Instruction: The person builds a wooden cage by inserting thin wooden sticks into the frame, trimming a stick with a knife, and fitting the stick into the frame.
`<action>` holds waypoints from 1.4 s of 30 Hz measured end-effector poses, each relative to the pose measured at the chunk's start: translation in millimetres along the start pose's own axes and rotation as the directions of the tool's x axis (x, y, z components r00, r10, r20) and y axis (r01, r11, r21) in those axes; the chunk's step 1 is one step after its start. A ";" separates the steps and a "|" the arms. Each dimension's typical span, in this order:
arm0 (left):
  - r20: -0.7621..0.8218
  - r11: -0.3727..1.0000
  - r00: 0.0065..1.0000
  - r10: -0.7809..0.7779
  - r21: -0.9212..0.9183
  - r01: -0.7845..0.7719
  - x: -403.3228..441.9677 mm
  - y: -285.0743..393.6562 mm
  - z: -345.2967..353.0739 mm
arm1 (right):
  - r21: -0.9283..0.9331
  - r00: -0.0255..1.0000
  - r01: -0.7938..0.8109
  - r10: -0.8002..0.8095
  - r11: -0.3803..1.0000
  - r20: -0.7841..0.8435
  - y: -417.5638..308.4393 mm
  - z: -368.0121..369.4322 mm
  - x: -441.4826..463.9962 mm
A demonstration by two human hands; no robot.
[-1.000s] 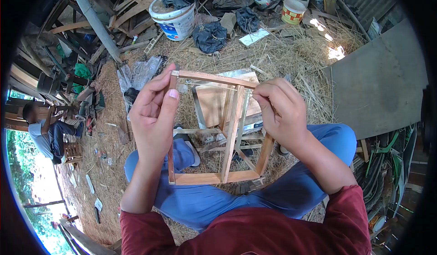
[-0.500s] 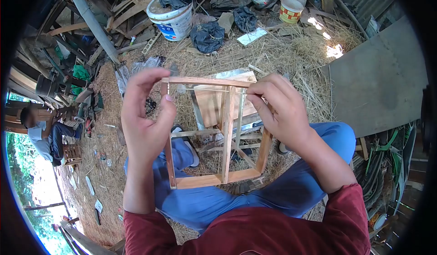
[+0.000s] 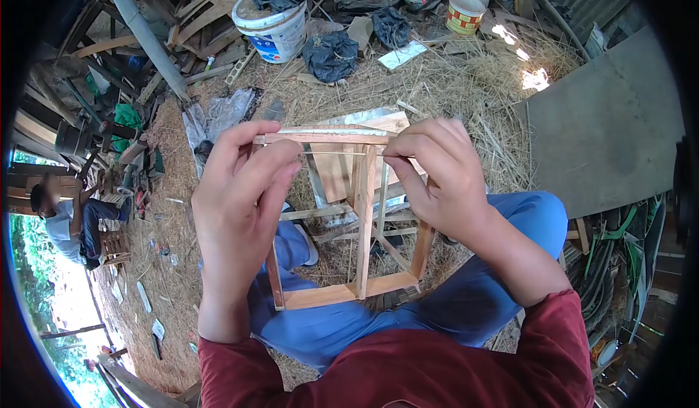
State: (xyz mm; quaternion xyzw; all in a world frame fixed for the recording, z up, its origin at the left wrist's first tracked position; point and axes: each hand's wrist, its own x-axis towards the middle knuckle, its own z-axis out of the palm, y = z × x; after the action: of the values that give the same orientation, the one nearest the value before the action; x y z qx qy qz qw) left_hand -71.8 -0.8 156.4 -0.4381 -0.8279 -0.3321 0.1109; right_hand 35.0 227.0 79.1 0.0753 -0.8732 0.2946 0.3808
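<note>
A wooden frame [image 3: 320, 296] with a middle bar [image 3: 366, 222] stands over my lap, its top rail running between my hands. My left hand [image 3: 251, 179] is closed at the rail's left end, fingers over the top and thumb below. At the right end, my right hand [image 3: 440, 175] pinches the rail and a thin pale strip lying just under it. What exactly the fingertips press on is partly hidden. Beyond the frame, a wooden board [image 3: 331, 179] lies on the straw-covered ground.
A white bucket [image 3: 273, 33], black plastic bags [image 3: 331, 56] and a smaller yellow-red bucket [image 3: 464, 15] stand ahead. A large flat sheet [image 3: 604, 128] lies right. Scrap wood is piled at the upper left. Another person [image 3: 65, 215] sits at far left.
My left fingers, apart half a second ago, have closed on the frame's top left end. The top rail has tilted and sits slightly lower. My right hand keeps its pinch.
</note>
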 end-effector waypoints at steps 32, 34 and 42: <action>-0.087 0.988 0.996 -0.034 -0.151 0.020 -2.4 -11.9 0.4 | -0.014 0.999 0.052 -0.052 0.999 -0.001 -8.2 -1.8 -3.9; -0.063 0.993 0.998 0.008 -0.121 -0.016 -2.5 -15.8 -3.0 | -0.042 0.999 0.043 -0.042 0.998 0.025 -7.0 -4.2 -3.5; -0.042 0.887 0.979 -0.197 -0.433 0.160 -9.9 -24.5 7.4 | -0.044 0.999 0.053 -0.052 0.998 0.014 -6.8 -4.6 -4.0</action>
State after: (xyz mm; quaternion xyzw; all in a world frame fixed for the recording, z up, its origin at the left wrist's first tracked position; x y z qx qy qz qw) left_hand -84.8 -12.2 135.1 -0.3591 -0.7662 -0.5326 0.0162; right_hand 43.1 223.7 81.8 0.0915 -0.8797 0.2645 0.3844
